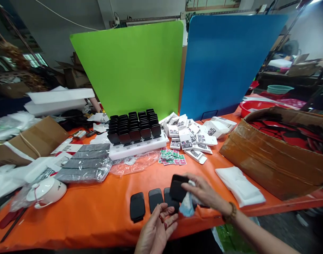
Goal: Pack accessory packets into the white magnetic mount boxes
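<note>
My right hand (203,192) grips a black rectangular piece (178,188) and a light blue cloth (187,205) above the orange table, near its front edge. Palm up, with fingers loosely curled and apart, my left hand (160,225) is just in front of the row of black pieces; something small and red shows at its fingers. In that row, one black piece (137,206) lies at the left, another (155,199) beside it, and a third (171,201) is partly hidden under the held piece. A bracelet is on my right wrist.
Black pieces stand in rows in a white foam tray (137,149). Right of it are small white boxes (186,138) and coloured cards (172,157). A large carton (267,162), white sheets (239,185) and a white cup (51,192) flank the work area. Green and blue boards stand behind.
</note>
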Available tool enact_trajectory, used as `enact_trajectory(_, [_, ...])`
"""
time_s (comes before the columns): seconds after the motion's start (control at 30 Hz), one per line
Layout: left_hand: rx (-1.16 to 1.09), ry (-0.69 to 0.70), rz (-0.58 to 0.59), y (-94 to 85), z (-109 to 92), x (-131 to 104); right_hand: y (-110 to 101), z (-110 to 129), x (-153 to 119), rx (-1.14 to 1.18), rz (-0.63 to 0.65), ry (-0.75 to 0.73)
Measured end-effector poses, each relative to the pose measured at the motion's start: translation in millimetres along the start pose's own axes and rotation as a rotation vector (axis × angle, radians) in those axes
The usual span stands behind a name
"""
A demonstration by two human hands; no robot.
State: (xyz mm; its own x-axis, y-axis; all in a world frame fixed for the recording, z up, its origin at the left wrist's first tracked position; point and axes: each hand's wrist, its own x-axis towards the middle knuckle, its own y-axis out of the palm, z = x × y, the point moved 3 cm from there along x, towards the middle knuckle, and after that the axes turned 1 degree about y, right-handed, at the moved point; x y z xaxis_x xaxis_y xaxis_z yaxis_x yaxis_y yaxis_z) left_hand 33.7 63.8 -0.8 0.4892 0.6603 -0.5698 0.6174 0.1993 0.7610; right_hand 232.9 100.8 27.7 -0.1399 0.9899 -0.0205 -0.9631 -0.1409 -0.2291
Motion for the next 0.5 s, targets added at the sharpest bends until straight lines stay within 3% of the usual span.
enact_trajectory(0.1, [0.073, 0.101, -0.1, -10.4, -4, 3, -55, -20, 28, -0.053, 0.012, 0.091])
enact_trajectory(0.23, [0.11, 0.151, -0.166, -20.9, -12, 4, -102, -52, 56, -0.482, -0.059, 0.196])
enact_trajectory(0.37, [0.13, 0.162, -0.2, -25.6, -18, 5, -108, -70, 66, -0.657, 0.007, 0.238])
enact_trajectory(0.5, [0.17, 0.188, -0.235, -34.7, -25, 9, -99, -62, 72, -0.873, 0.028, 0.227])
